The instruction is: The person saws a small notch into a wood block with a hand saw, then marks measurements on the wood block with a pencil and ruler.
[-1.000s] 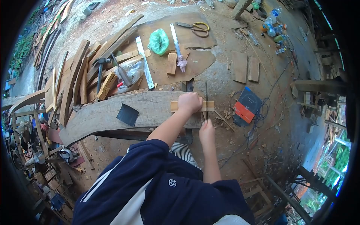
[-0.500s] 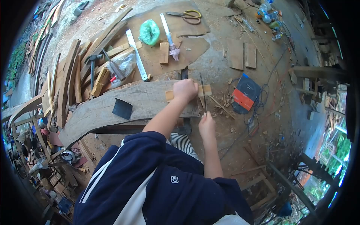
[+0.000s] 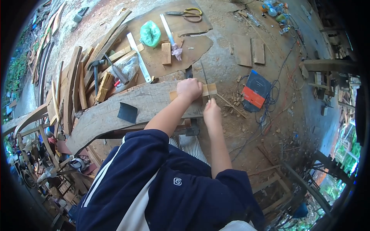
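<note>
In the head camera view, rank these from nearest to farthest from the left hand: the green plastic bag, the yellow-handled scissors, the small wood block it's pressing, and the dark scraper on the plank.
1. small wood block, under the left hand on the plank.
2. dark scraper, left along the plank.
3. green plastic bag, beyond, on the board.
4. yellow-handled scissors, at the far top.

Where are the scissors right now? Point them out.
In the head view the scissors lie at the top centre, on the brown board on the ground, just right of the green bag and beyond the metal ruler.
</note>
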A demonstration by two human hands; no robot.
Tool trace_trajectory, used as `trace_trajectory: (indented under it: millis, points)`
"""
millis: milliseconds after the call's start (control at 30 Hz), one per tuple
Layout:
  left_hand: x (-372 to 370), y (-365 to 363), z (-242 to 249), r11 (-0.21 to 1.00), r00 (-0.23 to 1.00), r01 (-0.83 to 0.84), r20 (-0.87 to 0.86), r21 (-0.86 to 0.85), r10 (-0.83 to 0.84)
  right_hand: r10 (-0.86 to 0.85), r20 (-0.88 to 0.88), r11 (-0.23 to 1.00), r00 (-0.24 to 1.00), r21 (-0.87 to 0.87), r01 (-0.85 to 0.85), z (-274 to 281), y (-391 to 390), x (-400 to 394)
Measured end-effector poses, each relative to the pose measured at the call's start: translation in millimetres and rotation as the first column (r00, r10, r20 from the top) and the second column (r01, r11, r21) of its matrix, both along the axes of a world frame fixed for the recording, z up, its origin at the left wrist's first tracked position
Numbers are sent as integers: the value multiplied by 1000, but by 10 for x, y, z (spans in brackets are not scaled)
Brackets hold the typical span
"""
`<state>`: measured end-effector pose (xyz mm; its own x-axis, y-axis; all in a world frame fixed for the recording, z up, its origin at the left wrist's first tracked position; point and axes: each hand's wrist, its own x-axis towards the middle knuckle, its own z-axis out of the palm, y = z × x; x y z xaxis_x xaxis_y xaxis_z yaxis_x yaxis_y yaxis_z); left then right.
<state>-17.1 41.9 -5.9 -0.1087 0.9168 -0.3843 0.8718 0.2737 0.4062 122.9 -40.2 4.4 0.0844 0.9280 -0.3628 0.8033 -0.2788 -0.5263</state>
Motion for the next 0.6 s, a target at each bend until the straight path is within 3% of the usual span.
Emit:
trace_trajectory:
  millis: [67,167,300,400,467,533,600]
  points:
    - [-17,29,-6,993,994,113,3,14,-113,-21,-41,999,999,-31,20,23,-314,109]
    - [-21,48,-3,993,993,114,21,24,-115,-71,-55,992,996,-107,65,77,-895,342]
    - [-3,46,-12,996,995,90,28,28,-91,-60,-51,996,997,-75,56,206,-347,69]
    - [-7,41,-8,997,997,75,23,12,-76,-33,-18,999,999,-41,32,-25,53,-76]
    - [-10,30,-5,998,998,62,23,8,-62,-39,-32,998,999,-47,37,30,-205,9]
    - [-7,69,-6,999,998,51,32,13,-51,-42,-30,986,999,-162,37,210,-536,132]
    - [-12,50,-9,998,998,52,40,25,-53,-55,-68,993,996,-109,47,179,-563,181]
